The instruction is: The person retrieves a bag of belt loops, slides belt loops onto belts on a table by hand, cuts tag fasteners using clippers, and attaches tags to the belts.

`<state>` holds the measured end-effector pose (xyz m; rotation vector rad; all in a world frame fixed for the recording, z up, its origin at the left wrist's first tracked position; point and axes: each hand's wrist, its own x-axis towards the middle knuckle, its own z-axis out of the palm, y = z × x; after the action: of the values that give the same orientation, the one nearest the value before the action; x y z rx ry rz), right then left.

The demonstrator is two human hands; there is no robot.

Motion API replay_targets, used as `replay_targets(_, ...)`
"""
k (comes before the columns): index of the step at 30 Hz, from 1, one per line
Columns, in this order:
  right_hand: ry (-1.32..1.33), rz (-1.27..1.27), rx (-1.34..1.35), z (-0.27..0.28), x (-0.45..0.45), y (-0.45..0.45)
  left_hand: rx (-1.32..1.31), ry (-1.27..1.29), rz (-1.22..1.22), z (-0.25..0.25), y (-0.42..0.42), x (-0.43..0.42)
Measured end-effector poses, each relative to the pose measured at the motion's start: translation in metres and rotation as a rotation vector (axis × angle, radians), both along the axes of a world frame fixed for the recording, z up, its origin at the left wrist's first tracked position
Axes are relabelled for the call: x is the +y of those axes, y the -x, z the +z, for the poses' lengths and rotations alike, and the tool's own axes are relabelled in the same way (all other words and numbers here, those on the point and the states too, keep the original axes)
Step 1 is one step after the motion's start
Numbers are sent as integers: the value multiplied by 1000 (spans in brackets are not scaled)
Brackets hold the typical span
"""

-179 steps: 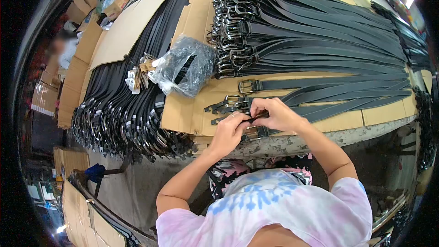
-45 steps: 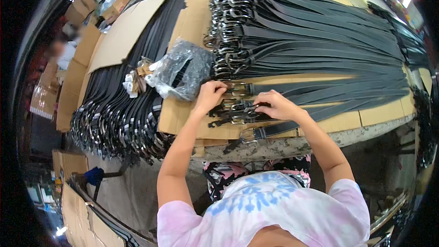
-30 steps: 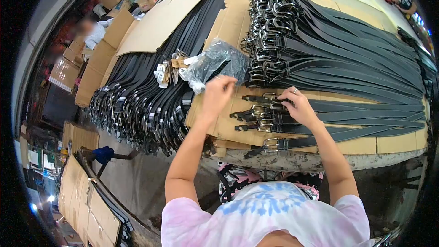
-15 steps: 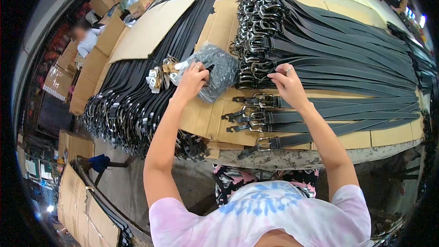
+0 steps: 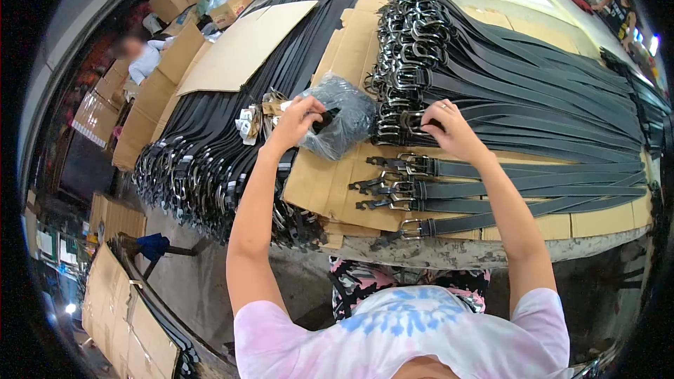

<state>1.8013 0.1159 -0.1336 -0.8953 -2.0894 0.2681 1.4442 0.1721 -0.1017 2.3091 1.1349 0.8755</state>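
My left hand [image 5: 298, 125] is at the mouth of a clear plastic bag [image 5: 344, 116] with dark contents. Its fingers are curled together there, and what they pinch is hidden. My right hand [image 5: 449, 130] has thumb and fingers closed on a black belt [image 5: 420, 123] just behind its buckle, at the near end of a large pile of belts [image 5: 533, 77]. Closer to me, several separate belts [image 5: 463, 188] lie with black plastic hangers [image 5: 372, 186] at their buckles. Small tags in a bundle [image 5: 249, 125] sit left of the bag.
Another thick row of belts [image 5: 203, 168] lies at the left, partly under a cardboard sheet [image 5: 246, 42]. Cardboard [image 5: 337, 196] covers the table, whose worn edge [image 5: 449, 251] runs before me. A person [image 5: 144, 60] is beyond cardboard boxes at the left; another person [image 5: 618, 17] is far right.
My right hand has shifted slightly down and its fingers now close at a belt's buckle end. My left hand stays at the bag's mouth. The whole view has shifted a little.
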Motion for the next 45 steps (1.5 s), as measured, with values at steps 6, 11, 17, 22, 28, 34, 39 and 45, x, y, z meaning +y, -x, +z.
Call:
replay_targets(6, 304, 158, -11, 27, -16, -20, 366, -185, -108, 19, 0, 0)
replay_targets(11, 239, 76, 8, 23, -22, -19, 109, -207, 247, 13, -1, 8)
replay_targets(17, 314, 117, 99, 34, -26, -23, -824, 64, 305, 33, -32, -5)
replay_targets(22, 376, 259, 371, 34, -20, -33, -891, 496, -62, 36, -78, -38)
replay_targets(28, 435, 413, 696, 49, -23, -53, -839, 924, -271, -7, -142, -73)
replay_targets(34, 542, 425, 748, 39, -29, -53, -800, 848, -429, -17, -192, -85)
replay_targets(39, 673, 463, 635, 34, -34, -50, -1002, 881, -555, 1, -200, -97)
replay_targets(45, 716, 533, 648, 30, -32, -47, -891, 754, -290, 6, -207, -102)
